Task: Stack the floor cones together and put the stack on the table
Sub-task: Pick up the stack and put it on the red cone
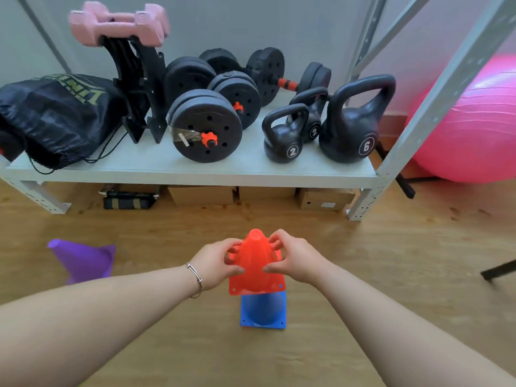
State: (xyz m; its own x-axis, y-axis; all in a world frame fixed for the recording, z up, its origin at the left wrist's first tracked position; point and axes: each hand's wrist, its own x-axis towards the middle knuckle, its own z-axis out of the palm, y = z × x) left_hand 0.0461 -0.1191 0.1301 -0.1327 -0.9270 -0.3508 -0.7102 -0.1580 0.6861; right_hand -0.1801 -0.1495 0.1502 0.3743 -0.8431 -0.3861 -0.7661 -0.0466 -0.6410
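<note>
An orange cone (255,263) is gripped on both sides, my left hand (216,262) on its left flank and my right hand (293,259) on its right. It sits over the tip of a blue cone (264,312) that stands upright on the wooden floor; the blue cone's top is hidden inside the orange one. A purple cone (83,261) stands alone on the floor to the left, leaning in this wide view. No table is visible.
A low grey shelf (195,170) ahead holds black dumbbells (206,125), three kettlebells (349,127), a pink dumbbell rack (120,23) and a black bag (53,113). Boxes sit under it. A pink exercise ball (474,129) lies at the right, beside a shelf post.
</note>
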